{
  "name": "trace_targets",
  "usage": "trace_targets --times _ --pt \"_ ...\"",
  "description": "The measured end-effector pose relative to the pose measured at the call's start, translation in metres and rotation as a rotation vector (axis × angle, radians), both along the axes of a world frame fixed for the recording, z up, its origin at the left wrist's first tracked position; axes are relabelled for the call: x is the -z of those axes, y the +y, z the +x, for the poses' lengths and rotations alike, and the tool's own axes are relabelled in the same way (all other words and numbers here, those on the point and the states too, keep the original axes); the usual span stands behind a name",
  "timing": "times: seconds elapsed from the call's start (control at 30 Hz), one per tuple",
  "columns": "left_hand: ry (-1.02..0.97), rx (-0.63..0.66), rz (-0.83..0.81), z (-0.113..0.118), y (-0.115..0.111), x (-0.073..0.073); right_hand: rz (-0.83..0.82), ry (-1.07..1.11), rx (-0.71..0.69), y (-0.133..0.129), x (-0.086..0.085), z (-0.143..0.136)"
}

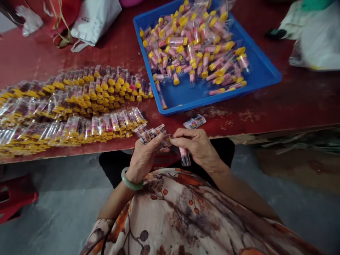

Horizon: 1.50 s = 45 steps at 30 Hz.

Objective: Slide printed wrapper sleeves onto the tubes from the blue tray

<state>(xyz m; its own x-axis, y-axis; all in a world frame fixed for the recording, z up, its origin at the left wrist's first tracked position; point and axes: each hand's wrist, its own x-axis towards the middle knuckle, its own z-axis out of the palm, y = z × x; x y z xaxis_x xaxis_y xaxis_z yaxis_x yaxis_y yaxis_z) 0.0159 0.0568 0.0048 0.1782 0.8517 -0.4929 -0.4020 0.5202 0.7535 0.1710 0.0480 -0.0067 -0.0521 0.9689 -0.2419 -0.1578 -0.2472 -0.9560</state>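
Note:
My left hand (143,159), with a pale green bangle at the wrist, is closed on several small printed labels (148,135) fanned out past the thumb. Close beside it, my right hand (200,148) is closed around a clear tube (185,156) with pink contents, its clear end pointing down. The thumb and forefinger of that hand pinch near the foremost label. Whether the label touches the tube is hard to see. On the table edge just beyond my right hand lies a small stack of printed labels (195,121).
A blue tray (191,97) holds a heap of yellow-capped pink tubes (186,42). Rows of stacked yellow-capped tubes (103,88) cover the left of the red table (119,58). Bags (95,21) lie at the back left, a white plastic bag (321,42) at right. A red stool (17,198) stands below.

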Motion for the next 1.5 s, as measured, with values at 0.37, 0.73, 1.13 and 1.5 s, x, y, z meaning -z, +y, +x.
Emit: trace_targets --times 0.37,0.73,1.13,1.5 --pt "-0.066 -0.22 -0.017 -0.009 0.015 0.002 0.227 0.102 -0.007 -0.007 -0.004 0.032" --pt "-0.133 -0.259 -0.128 0.001 0.013 0.001 0.408 0.058 0.098 -0.026 -0.003 0.016" --pt "-0.173 -0.198 -0.144 0.004 0.004 -0.007 0.914 -0.625 0.299 -0.031 0.005 -0.004" --pt "-0.186 -0.116 -0.026 -0.008 0.002 0.0 0.898 -0.544 0.019 -0.028 0.012 -0.004"
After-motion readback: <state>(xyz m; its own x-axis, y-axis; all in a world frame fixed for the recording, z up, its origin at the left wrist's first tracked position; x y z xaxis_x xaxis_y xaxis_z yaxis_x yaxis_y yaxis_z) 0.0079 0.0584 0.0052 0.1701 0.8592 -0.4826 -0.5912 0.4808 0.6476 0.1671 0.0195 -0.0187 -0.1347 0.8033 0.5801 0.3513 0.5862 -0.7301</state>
